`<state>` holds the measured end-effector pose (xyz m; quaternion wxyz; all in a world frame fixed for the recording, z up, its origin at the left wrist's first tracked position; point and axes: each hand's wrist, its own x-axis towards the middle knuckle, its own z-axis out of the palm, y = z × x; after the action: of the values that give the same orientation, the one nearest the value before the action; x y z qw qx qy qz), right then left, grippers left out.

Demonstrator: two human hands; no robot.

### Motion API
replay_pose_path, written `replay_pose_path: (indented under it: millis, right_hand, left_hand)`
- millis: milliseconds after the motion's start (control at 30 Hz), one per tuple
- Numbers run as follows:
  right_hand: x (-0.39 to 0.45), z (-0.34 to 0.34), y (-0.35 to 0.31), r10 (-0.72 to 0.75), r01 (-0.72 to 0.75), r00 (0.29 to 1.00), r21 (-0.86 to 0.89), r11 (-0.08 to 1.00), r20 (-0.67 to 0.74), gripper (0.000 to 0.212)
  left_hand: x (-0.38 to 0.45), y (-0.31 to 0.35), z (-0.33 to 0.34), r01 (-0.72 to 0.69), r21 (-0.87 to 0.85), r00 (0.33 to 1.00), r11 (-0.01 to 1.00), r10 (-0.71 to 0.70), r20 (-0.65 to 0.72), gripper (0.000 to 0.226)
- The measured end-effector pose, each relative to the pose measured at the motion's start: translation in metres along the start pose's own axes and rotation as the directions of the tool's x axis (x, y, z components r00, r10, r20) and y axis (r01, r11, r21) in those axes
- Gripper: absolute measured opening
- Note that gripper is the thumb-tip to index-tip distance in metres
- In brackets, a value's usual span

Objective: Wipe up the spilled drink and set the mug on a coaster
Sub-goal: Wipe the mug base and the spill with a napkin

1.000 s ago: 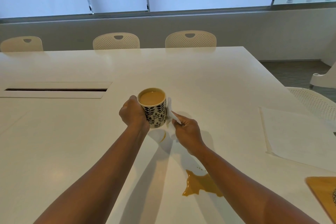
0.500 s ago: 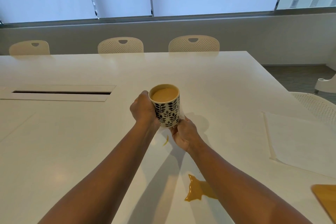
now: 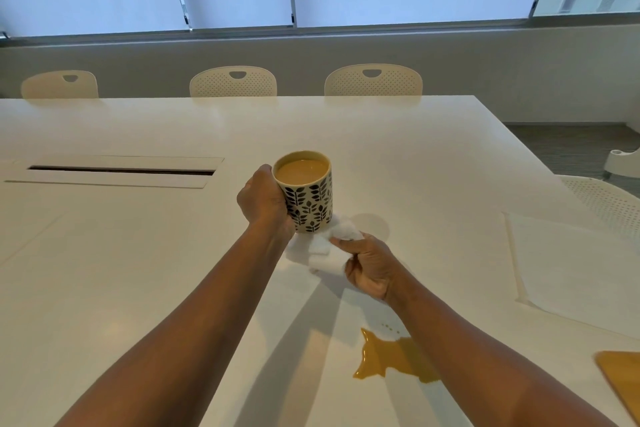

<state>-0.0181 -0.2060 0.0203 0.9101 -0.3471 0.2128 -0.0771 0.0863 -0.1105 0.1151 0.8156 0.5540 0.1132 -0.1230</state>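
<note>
Two jobs are being handled at once. The mug [image 3: 306, 192], nearly full of a milky drink, is being held clear of the surface [image 3: 121, 253] in the closed grip of the left hand [image 3: 265, 203], wrapped around its patterned wall. A wad of white tissue [image 3: 329, 248] is being clenched in the right hand [image 3: 372, 269] and pressed to the surface just below the mug's base, where the wiping step appears to be in hand. One large puddle [image 3: 391, 359] is lying untouched, well apart from the tissue, partly hidden by the right forearm. Next, the tissue is probably needed there, while the mug is kept level. An orange-brown board [image 3: 623, 381], possibly the coaster, is showing at the right edge.
</note>
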Motion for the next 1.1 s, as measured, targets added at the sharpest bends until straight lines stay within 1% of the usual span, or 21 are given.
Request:
replay_pose_path:
  millis: [33,67,133,233,300,433,600,700,767,833,900,967,1033,1100]
  right_hand:
    - [-0.001,-0.002,-0.002,0.0,0.0,1.0,-0.001,1.0,-0.008,0.057]
    - [-0.001,-0.005,-0.003,-0.011,0.011,1.0,0.008,1.0,-0.01,0.055]
    - [-0.004,-0.008,-0.007,-0.043,0.044,0.999,0.013,0.999,-0.022,0.039]
    - [-0.007,-0.009,-0.011,-0.081,0.082,0.995,0.031,0.996,-0.051,0.026]
    - [-0.006,-0.01,-0.012,-0.099,0.104,0.99,0.041,0.994,-0.096,0.026]
    - [-0.004,-0.007,-0.017,-0.119,0.115,0.983,-0.036,0.993,-0.142,0.028]
    - [0.002,0.0,-0.022,-0.173,0.155,0.969,-0.112,0.982,-0.176,0.03]
    - [0.009,0.009,-0.022,-0.21,0.19,0.954,-0.11,0.976,-0.213,0.021]
    - [0.011,0.017,-0.02,-0.225,0.208,0.951,-0.1,0.973,-0.213,0.015]
    - [0.014,0.025,-0.014,-0.225,0.213,0.953,-0.081,0.974,-0.203,0.014]
    - [0.015,0.031,-0.009,-0.204,0.2,0.956,-0.044,0.979,-0.21,0.025]
    - [0.016,0.035,-0.003,-0.175,0.181,0.962,0.009,0.984,-0.208,0.032]
    - [0.016,0.036,0.001,-0.138,0.156,0.97,0.078,0.985,-0.202,0.03]
    - [0.015,0.036,0.004,-0.104,0.123,0.98,0.107,0.987,-0.169,0.027]
  left_hand:
    - [0.0,0.0,-0.001,0.004,0.003,1.0,1.0,-0.004,-0.002,0.019]
    - [-0.001,0.001,-0.001,0.008,0.003,1.0,1.0,-0.008,-0.006,0.018]
    - [-0.002,0.0,-0.001,0.015,0.002,1.0,1.0,-0.015,-0.013,0.018]
    - [-0.004,-0.001,-0.002,0.019,0.004,1.0,1.0,-0.019,-0.017,0.019]
    - [-0.005,-0.002,-0.002,0.02,0.008,1.0,1.0,-0.02,-0.015,0.018]
    - [-0.007,-0.004,-0.003,0.017,0.015,1.0,1.0,-0.017,-0.017,0.012]
    - [-0.008,-0.006,-0.004,0.036,0.009,0.999,0.999,-0.036,-0.015,0.014]
    - [-0.009,-0.007,-0.004,0.047,0.008,0.999,0.999,-0.047,-0.009,0.017]
    - [-0.009,-0.009,-0.003,0.05,0.009,0.999,0.999,-0.05,-0.002,0.015]
    - [-0.011,-0.011,-0.001,0.049,0.011,0.999,0.999,-0.049,0.005,0.008]
    - [-0.012,-0.012,0.0,0.05,0.012,0.999,0.999,-0.05,0.007,0.004]
    - [-0.013,-0.012,0.001,0.048,0.005,0.999,0.999,-0.048,0.009,0.006]
    - [-0.012,-0.011,0.001,0.043,0.001,0.999,0.999,-0.043,0.012,0.007]
    - [-0.01,-0.011,0.0,0.041,0.004,0.999,0.999,-0.041,0.01,0.008]
